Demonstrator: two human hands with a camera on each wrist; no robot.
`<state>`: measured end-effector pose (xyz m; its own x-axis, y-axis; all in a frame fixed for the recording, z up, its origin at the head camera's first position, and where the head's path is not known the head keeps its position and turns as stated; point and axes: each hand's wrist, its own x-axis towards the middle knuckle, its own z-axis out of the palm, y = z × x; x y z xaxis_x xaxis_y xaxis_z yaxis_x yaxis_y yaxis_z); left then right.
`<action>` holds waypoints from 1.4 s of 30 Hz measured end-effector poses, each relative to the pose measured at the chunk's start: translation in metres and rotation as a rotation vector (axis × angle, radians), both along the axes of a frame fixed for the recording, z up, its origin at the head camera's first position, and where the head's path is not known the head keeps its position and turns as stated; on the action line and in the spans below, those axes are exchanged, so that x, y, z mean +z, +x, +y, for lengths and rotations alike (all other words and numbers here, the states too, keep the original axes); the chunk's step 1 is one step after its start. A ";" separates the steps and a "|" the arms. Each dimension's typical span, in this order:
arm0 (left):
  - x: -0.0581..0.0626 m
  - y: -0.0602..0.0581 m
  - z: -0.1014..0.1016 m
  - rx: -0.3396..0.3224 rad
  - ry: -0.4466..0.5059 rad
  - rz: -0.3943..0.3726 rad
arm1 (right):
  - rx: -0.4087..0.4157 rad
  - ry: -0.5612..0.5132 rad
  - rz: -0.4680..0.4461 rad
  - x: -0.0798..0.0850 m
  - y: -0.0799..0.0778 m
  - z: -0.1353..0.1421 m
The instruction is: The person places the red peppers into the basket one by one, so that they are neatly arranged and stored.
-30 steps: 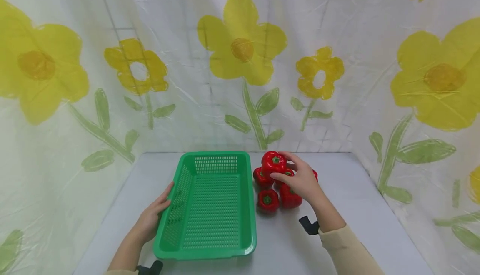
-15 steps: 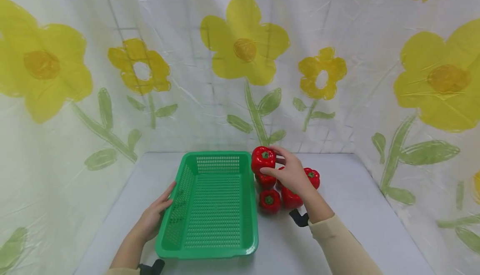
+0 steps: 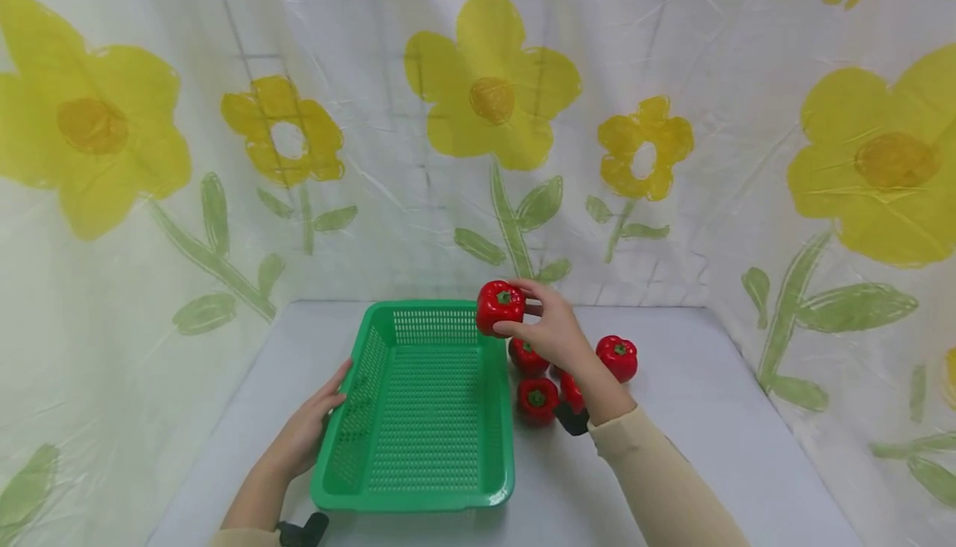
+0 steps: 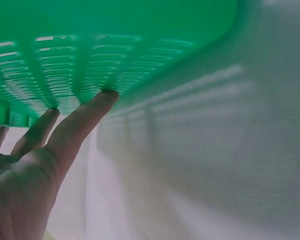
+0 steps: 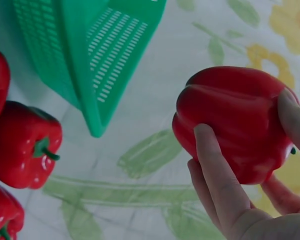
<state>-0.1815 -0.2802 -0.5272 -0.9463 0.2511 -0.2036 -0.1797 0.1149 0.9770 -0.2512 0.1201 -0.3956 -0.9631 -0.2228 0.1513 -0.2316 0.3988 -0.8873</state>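
Observation:
My right hand (image 3: pixel 553 327) grips a glossy red bell pepper (image 3: pixel 499 306) with thumb and fingers around its sides. It is held up over the far right corner of a green plastic basket (image 3: pixel 412 502). In the right wrist view the pepper (image 5: pixel 235 120) hangs apart from the basket (image 5: pixel 92 120). Against the basket's left outer wall rests my left hand (image 3: pixel 302 431). The left wrist view shows its fairly straight fingers (image 4: pixel 82 120) touching the slotted wall (image 4: pixel 110 55) under the rim.
Right of the basket, several more red bell peppers (image 3: pixel 537 398) stand on the white table (image 3: pixel 672 447), partly hidden by my right forearm. One pepper (image 3: pixel 617 358) sits farther right. A curtain with yellow flowers (image 3: pixel 493 99) closes off the back.
My right hand has carried the bell pepper left and slightly up, from above the other peppers to the basket's far right corner. My left hand stays at the basket's side.

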 end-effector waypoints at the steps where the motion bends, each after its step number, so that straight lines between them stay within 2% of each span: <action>1: 0.000 0.000 0.000 0.000 0.006 -0.007 | 0.004 0.004 0.004 0.000 -0.001 -0.002; 9: 0.001 -0.001 0.000 0.000 0.050 -0.032 | 0.029 -0.015 0.006 0.004 -0.011 -0.018; 18: -0.007 0.003 -0.004 -0.007 0.032 0.005 | 0.055 -0.048 0.009 0.000 -0.024 -0.048; 23: -0.007 -0.001 -0.006 -0.015 0.027 0.015 | 0.058 -0.053 -0.018 -0.001 -0.031 -0.065; 27: -0.009 -0.002 -0.003 0.003 0.042 0.008 | 0.058 -0.058 -0.011 -0.004 -0.033 -0.076; 33: -0.004 -0.003 -0.002 0.012 0.056 -0.028 | 0.100 -0.040 0.008 -0.005 -0.040 -0.091; 37: -0.006 0.001 -0.001 0.024 0.071 -0.020 | 0.087 -0.020 -0.004 -0.010 -0.039 -0.099; 42: -0.004 0.000 -0.001 0.011 0.068 0.004 | 0.048 0.017 -0.009 -0.014 -0.040 -0.107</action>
